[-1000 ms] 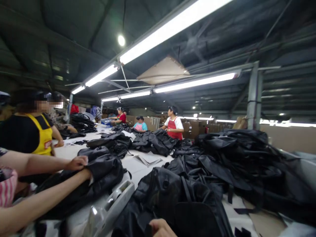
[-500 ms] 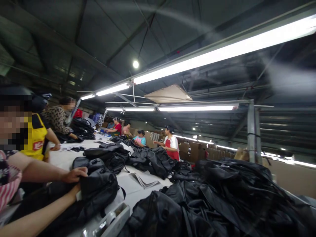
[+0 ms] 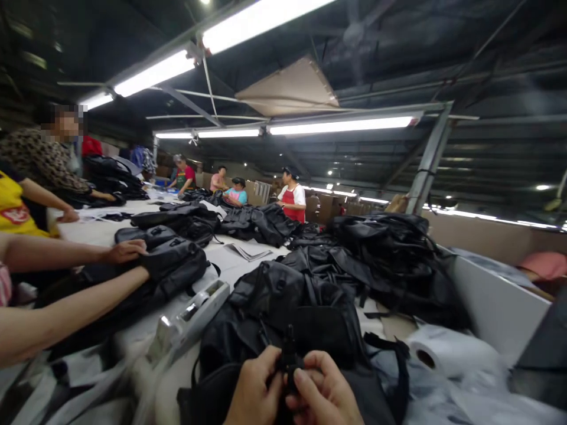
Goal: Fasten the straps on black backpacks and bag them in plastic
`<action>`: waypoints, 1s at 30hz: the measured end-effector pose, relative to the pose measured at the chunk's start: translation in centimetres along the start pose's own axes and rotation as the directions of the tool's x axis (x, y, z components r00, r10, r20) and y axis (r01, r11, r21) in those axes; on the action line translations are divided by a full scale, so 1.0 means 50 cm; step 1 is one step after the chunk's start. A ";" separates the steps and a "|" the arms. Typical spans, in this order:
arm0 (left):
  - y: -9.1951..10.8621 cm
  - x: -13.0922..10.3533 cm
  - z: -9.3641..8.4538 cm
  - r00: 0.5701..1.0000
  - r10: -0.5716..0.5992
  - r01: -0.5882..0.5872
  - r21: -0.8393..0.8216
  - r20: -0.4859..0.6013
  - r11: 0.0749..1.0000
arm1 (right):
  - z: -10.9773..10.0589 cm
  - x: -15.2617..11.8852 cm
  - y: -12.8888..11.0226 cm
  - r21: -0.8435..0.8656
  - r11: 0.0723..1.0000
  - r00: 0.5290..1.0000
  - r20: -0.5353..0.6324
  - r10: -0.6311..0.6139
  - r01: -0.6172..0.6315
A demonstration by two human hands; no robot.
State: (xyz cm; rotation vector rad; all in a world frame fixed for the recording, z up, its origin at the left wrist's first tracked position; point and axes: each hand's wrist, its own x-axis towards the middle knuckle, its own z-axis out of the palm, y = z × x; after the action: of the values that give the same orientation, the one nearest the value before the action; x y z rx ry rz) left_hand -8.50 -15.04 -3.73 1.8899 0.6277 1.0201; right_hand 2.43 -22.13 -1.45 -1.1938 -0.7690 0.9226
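Now that the view has dropped from the rafters, the left hand [image 3: 254, 392] and right hand [image 3: 325, 392] show pinched together on what looks like a black strap buckle [image 3: 289, 354] of the backpack [image 3: 283, 307] just beyond them.

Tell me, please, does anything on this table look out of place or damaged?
Nothing stands out as damaged. The black bags lie in loose heaps, a tape dispenser rests tilted, and both hands pinch a small black part on the nearest bag.
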 end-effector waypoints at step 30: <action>-0.066 0.004 0.001 1.000 0.020 -0.021 0.050 0.023 0.999 | 0.017 0.011 0.041 -0.016 1.000 0.981 -0.196 -0.015 0.012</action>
State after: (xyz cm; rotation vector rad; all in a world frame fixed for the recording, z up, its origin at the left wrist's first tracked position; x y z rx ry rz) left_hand -8.43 -13.29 -6.52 1.9531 0.6274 1.0028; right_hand 1.56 -21.04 -3.28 -1.2698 -0.6257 0.7757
